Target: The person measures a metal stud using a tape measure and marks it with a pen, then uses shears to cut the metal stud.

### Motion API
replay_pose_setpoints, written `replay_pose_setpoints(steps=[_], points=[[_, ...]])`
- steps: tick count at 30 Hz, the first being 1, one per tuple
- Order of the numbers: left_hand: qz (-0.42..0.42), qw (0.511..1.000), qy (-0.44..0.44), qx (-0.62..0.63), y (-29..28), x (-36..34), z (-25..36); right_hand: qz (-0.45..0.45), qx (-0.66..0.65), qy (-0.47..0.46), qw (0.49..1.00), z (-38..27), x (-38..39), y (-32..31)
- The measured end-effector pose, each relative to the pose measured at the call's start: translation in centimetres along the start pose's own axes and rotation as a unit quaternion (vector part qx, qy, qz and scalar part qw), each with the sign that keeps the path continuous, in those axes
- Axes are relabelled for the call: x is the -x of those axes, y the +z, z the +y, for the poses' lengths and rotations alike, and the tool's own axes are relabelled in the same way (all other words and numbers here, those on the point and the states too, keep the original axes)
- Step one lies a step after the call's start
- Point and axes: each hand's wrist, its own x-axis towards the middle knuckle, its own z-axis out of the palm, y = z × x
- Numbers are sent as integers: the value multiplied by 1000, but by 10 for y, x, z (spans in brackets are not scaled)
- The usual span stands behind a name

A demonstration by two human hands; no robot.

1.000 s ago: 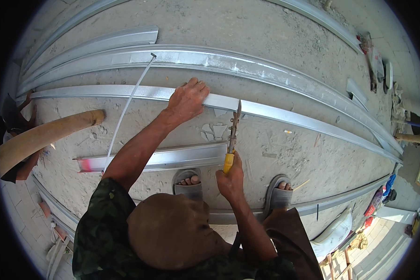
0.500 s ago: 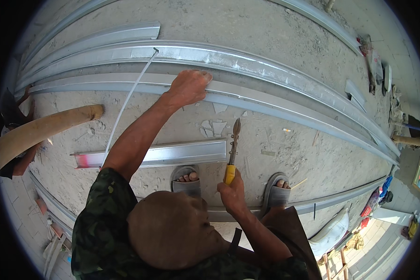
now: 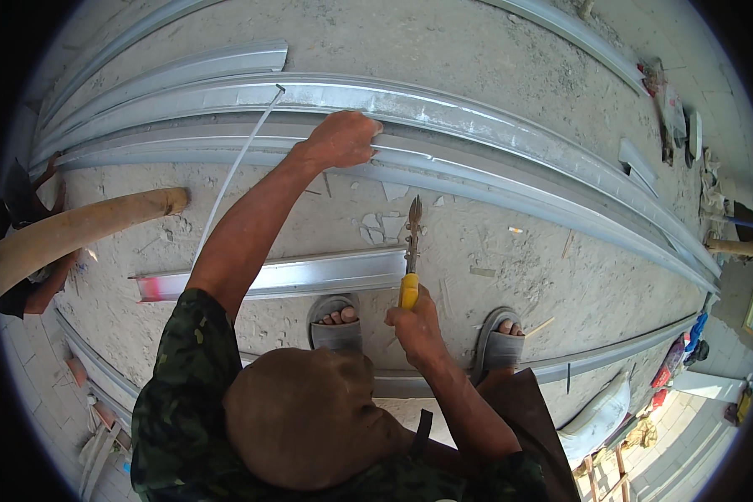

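Note:
My left hand (image 3: 343,138) is closed over the upper edge of a long silvery metal channel (image 3: 468,169), its fingertips partly hidden. In my right hand (image 3: 418,326) is a pair of tin snips (image 3: 412,243), gripped by its yellow handles, blades pointing away from me toward the channel but apart from it. Beyond the held channel lies a wider, whitish-smeared metal channel (image 3: 460,115). A thin pale rod or strip (image 3: 241,159) slants from that channel down behind my left forearm. Nearer me, left of the snips, rests a short metal channel (image 3: 326,273) with a pink-red end.
At the left, another person's arm (image 3: 48,280) shows beside a thick tan pole (image 3: 100,219). Broken pale tile pieces (image 3: 382,227) lie on the dusty floor. Further metal lengths (image 3: 560,33) rest at the back, with a white sack (image 3: 596,417) at the lower right.
The held channel has tilted or shifted slightly under my left hand, which has moved a little away from me. The snips have swung slightly left.

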Motion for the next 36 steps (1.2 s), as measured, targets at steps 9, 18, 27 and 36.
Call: replay_pose_setpoints(steps=[9, 18, 27, 36], points=[[-35, 999, -2, 7, 0, -12, -9, 4, 28, -8, 1000, 9, -3, -10], [42, 999, -8, 12, 8, 7, -2, 27, 42, 14, 999, -15, -5, -7], [64, 998, 12, 3, 7, 15, 1, 35, 69, 26, 997, -28, -5, 4], [87, 996, 20, 3, 11, 19, 1, 41, 68, 43, 996, -34, -6, 9]])
